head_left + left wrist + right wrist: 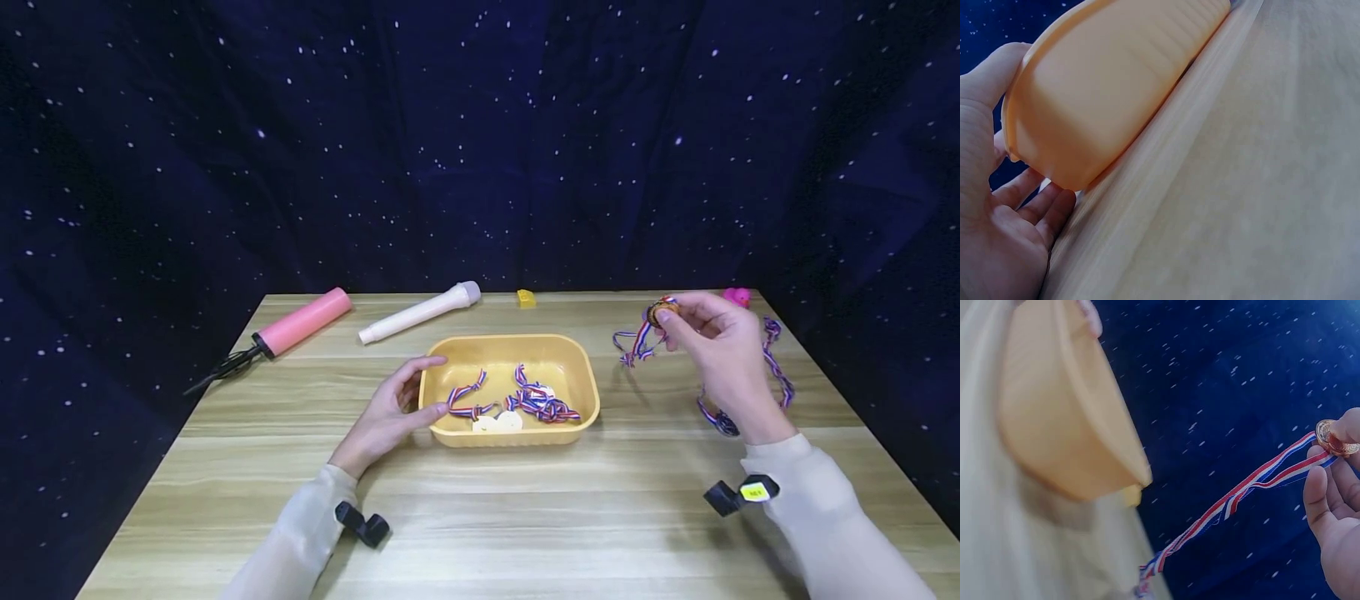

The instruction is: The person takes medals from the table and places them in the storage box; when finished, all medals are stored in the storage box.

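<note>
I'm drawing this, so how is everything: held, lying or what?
Left hand: gripping yellow bin
Right hand: pinching bronze medal
Bronze medal: held, ribbon dangling
Yellow bin: upright, medals inside
Dark medal: lying on table
Pink pump: lying down
White microphone: lying down
Yellow block: on table
Pink toy: on table

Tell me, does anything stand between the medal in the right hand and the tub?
Nothing visible does. The right hand holds the medal up, to the right of the tub, and no object shows between them; only the tub's raised rim must be passed over. The left hand is at the tub's opposite end.
</note>
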The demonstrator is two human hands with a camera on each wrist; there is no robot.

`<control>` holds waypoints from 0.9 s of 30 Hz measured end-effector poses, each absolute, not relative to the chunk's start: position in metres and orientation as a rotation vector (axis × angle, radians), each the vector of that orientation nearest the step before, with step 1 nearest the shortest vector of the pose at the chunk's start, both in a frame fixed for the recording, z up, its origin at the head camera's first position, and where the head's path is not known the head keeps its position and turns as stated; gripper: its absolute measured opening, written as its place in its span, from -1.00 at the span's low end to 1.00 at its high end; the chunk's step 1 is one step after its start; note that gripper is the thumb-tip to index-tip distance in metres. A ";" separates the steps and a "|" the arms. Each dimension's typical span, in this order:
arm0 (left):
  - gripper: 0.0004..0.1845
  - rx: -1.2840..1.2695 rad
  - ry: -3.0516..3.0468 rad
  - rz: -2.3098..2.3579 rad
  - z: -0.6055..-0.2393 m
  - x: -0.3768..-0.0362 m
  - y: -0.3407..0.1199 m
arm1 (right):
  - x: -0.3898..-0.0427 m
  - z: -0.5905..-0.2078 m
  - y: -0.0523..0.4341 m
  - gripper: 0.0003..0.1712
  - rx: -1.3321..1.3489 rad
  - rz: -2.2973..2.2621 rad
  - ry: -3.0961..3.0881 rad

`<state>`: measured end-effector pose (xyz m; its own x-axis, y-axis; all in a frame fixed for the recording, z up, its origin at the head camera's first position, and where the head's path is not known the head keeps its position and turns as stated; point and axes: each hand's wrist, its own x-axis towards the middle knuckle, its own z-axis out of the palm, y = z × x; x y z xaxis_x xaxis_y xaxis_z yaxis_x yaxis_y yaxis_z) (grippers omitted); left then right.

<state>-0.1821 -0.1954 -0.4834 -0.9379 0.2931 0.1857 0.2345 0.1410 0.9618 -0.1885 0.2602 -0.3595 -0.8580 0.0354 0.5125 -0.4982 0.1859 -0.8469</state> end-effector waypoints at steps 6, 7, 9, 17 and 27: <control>-0.25 0.528 2.346 1.949 -0.483 -0.181 -0.196 | -0.198 -0.323 0.248 -0.83 0.560 1.796 -1.917; -0.25 0.523 2.343 1.950 -0.483 -0.181 -0.196 | -0.199 -0.316 0.246 -0.83 0.572 1.800 -1.901; -0.25 0.521 2.343 1.949 -0.483 -0.180 -0.195 | -0.202 -0.304 0.241 -0.82 0.597 1.825 -1.857; -0.25 0.535 2.358 1.942 -0.482 -0.180 -0.195 | -0.208 -0.262 0.213 -0.80 0.735 1.854 -1.737; -0.27 0.567 2.376 1.945 -0.483 -0.182 -0.193 | -0.211 -0.233 0.175 -0.84 0.919 1.713 -1.673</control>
<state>-0.1817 -0.1935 -0.4830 -0.9338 0.2883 0.2118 0.2646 0.1584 0.9513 -0.2109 0.1752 -0.2325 -0.6021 -0.0657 0.7957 -0.7939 -0.0561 -0.6054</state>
